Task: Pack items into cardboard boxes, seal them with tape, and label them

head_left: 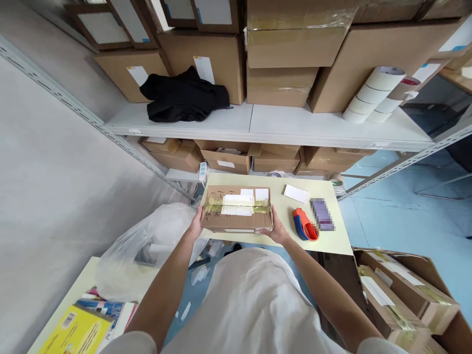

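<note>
- While your left hand point(196, 223) and right hand point(278, 231), half open, hold the brown box point(236, 223), it's at your twelve o'clock, over the yellow table point(282, 209).
- White shelf point(243, 123) behind it.
- Blue floor point(398, 211) at two o'clock.
- Gray wall point(47, 162) at ten.

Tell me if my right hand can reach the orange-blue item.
Probably yes, if the right hand lets go of the box: nothing visible stands between that hand and the orange-blue item on the table.
</note>
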The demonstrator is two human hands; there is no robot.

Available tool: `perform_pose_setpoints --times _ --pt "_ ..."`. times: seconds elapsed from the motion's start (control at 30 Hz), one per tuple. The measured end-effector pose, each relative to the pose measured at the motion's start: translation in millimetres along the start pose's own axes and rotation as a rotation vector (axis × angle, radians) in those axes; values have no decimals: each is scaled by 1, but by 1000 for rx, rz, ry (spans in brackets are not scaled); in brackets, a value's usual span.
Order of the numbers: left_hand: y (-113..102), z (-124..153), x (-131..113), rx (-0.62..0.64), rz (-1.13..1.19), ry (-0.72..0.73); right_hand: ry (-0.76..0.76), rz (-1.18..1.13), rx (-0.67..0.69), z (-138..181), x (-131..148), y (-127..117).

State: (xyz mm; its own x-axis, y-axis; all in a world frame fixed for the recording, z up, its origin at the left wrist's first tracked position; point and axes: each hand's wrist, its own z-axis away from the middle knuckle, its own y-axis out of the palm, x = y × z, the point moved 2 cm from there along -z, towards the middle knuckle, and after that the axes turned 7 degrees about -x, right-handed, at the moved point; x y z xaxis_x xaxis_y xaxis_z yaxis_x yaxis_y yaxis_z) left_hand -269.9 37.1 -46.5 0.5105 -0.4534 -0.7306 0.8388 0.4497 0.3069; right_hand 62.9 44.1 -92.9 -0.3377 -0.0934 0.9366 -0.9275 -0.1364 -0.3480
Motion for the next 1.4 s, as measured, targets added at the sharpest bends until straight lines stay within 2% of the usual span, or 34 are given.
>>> perform_pose_setpoints --times 0.17,0.43,0.5,0.67,0.73,0.83,1.0,1.07,1.17,1.27,1.4 --pt "-7 -6 6 -6 53 -35 -9 16 -7 2 -1 0" --pt "-18 -13 11 83 23 -121 10 64 -37 4 3 -2" --pt "-22 -12 14 98 -6 -83 22 95 -38 7 4 -5" --pt "-26 -2 16 205 -58 165 68 121 -38 18 6 -1" --pt "-27 1 17 226 -90 178 87 110 -44 20 7 2" --pt "-27 0 17 212 -139 119 111 98 -66 19 11 4" --pt "-25 -7 4 265 -177 105 146 86 -73 10 21 -6" --pt "-20 -9 -6 306 -189 132 187 58 -74 5 29 -14" --pt "-9 -10 -23 353 -251 246 270 -12 -106 -5 45 -26" --pt "3 -13 -34 316 -390 345 347 -33 -218 -13 62 -35" --pt "11 -24 -35 182 -511 350 432 -57 -288 -19 78 -33"
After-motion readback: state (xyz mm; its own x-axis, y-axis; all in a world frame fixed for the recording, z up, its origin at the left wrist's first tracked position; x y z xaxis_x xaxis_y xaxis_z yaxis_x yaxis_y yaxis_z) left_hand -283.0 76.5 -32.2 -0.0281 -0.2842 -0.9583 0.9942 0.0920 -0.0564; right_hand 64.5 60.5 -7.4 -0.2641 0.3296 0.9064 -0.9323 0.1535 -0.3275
